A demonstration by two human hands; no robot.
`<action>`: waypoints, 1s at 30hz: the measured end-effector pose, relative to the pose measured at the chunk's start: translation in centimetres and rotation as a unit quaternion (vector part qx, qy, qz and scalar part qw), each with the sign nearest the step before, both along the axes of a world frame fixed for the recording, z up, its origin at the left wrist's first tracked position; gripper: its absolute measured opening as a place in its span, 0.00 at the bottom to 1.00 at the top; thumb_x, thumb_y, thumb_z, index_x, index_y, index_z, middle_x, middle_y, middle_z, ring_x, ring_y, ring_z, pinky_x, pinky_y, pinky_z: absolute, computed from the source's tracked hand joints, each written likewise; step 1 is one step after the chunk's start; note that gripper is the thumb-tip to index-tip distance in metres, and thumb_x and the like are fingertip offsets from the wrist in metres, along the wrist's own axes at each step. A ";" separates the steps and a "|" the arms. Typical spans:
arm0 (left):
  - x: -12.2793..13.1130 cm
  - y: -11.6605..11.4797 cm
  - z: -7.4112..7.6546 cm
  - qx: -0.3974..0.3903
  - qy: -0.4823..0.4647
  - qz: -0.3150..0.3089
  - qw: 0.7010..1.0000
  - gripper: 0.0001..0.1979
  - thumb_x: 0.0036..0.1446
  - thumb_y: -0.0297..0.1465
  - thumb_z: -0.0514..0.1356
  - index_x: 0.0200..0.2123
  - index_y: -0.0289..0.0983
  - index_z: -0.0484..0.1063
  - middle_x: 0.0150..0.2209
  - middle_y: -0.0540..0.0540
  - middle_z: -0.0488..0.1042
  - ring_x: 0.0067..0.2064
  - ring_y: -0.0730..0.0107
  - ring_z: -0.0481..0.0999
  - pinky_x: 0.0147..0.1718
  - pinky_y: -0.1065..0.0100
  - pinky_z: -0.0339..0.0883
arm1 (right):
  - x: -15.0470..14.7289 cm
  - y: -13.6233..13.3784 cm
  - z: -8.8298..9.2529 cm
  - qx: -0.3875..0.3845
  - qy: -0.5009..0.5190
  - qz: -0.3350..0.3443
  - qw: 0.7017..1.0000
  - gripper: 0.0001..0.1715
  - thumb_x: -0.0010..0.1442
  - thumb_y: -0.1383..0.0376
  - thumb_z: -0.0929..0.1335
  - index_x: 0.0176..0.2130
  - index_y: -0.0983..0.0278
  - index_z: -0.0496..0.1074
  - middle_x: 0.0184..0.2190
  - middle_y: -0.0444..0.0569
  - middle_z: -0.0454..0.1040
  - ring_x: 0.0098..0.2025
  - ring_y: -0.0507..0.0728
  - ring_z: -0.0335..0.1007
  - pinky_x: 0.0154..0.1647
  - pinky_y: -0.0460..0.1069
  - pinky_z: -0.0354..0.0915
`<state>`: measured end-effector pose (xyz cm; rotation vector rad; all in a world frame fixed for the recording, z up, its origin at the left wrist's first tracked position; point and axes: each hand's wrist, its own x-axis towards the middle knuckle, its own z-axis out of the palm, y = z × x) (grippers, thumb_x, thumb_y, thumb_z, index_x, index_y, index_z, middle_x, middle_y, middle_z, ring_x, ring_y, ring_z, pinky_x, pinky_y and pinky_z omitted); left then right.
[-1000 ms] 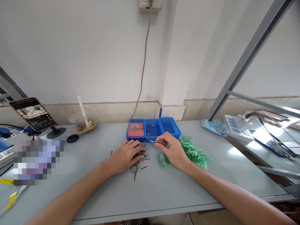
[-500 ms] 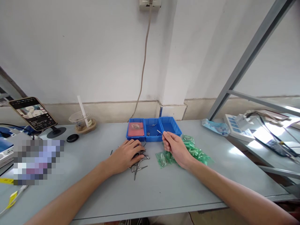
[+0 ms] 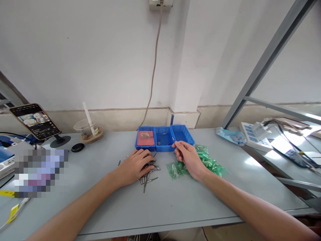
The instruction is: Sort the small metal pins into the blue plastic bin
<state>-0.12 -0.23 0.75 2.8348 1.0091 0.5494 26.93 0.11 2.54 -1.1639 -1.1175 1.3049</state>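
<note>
My left hand (image 3: pixel 137 166) rests on a loose pile of thin metal pins (image 3: pixel 144 179), its fingers loosely curved and the thumb apart. Part of the pile shows between thumb and fingers; the rest is hidden under the palm. Pinched in the fingertips of my right hand (image 3: pixel 187 154) is one slim metal pin (image 3: pixel 173 138), its tip pointing up and away in front of the blue bins. Of the three joined blue bins (image 3: pixel 164 148), the middle one has a few metal pins (image 3: pixel 158 143) in it. The left bin carries a pink sheet (image 3: pixel 145 141) with a small bag on top.
Green plastic bags (image 3: pixel 210 164) of small parts lie beneath and beside my right wrist. To the left stand a phone (image 3: pixel 35 121) on a stand, a round black object (image 3: pixel 77 147) and a plastic cup (image 3: pixel 86 129). A white power strip (image 3: pixel 254 137) sits at the right.
The pin in my right hand has turned from slanting left to a steeper, more foreshortened angle. My right hand shifted very slightly; my left hand has stayed put.
</note>
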 end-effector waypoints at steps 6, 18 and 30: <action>-0.1 0.0 -0.1 0.002 -0.011 -0.003 1.000 0.14 0.76 0.40 0.55 0.56 0.42 0.74 0.51 0.43 0.74 0.51 0.58 0.74 0.53 0.57 0.69 | 0.1 0.0 0.0 0.001 0.000 0.000 1.000 0.19 0.62 0.48 0.73 0.37 0.62 0.76 0.24 0.40 0.65 0.24 0.50 0.56 0.24 0.47 0.56; -0.1 -0.1 0.1 0.006 -0.015 -0.005 1.000 0.14 0.76 0.39 0.55 0.56 0.42 0.74 0.50 0.44 0.74 0.50 0.59 0.74 0.52 0.58 0.69 | -0.1 -0.4 -0.1 0.103 -0.137 0.072 0.983 0.20 0.68 0.47 0.69 0.40 0.60 0.76 0.27 0.43 0.71 0.28 0.53 0.63 0.27 0.48 0.60; -0.1 0.0 -0.3 0.003 -0.004 0.007 1.000 0.11 0.75 0.35 0.57 0.56 0.43 0.73 0.52 0.44 0.74 0.52 0.57 0.74 0.53 0.57 0.68 | -0.4 -2.9 -0.5 0.391 -0.444 0.347 0.728 0.16 0.75 0.57 0.67 0.58 0.54 0.77 0.46 0.52 0.76 0.50 0.62 0.69 0.57 0.57 0.64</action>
